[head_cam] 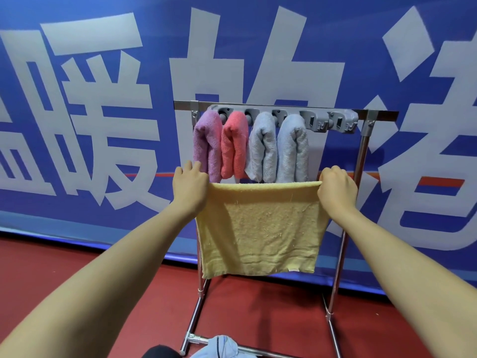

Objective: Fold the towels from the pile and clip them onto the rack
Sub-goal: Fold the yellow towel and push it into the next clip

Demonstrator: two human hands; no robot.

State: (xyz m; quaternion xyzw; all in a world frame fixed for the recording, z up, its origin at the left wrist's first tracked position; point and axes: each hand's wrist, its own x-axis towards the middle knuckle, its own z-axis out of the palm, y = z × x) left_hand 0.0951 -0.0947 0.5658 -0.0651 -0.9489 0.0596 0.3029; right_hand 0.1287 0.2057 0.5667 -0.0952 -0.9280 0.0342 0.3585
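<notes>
**Head view: 4 towels clipped, yellow one mid-fold**

Head cam looks fwd/down at a metal rack (pixel 361 161) in front of a blue banner (pixel 103 99) w/ big white characters, red floor (pixel 77 280) below. Grey clip bar (pixel 325 120) runs along the rack's top rail. Done so far: 4 folded towels hang side by side from the clips on the left part of the bar: purple towel (pixel 206 146), pink towel (pixel 234 146), then grey towel (pixel 262 148) and pale blue towel (pixel 293 148). Neighbours touch or nearly touch. Clips on the right end of the bar look unused, approx 2, hard to count exactly.

In hand now: yellow towel (pixel 260 228), held up flat just in front of the rack, below the hung ones. Top edge looks doubled over, so prob. folded once already; rest hangs straight down. Left hand (pixel 189 187) grips the top-left corner, fingers curled over the edge, partly spread. Right hand (pixel 335 189) is closed tight in a pinch on the top-right corner.

Left to do, by my read: fold yellow narrower like the others, then clip it at the next free slot, right of pale blue. More fabric, blue-ish pile (pixel 219 347), sits at the bottom edge by the rack's base, so likely at least 1 more towel; can't tell how many.
</notes>
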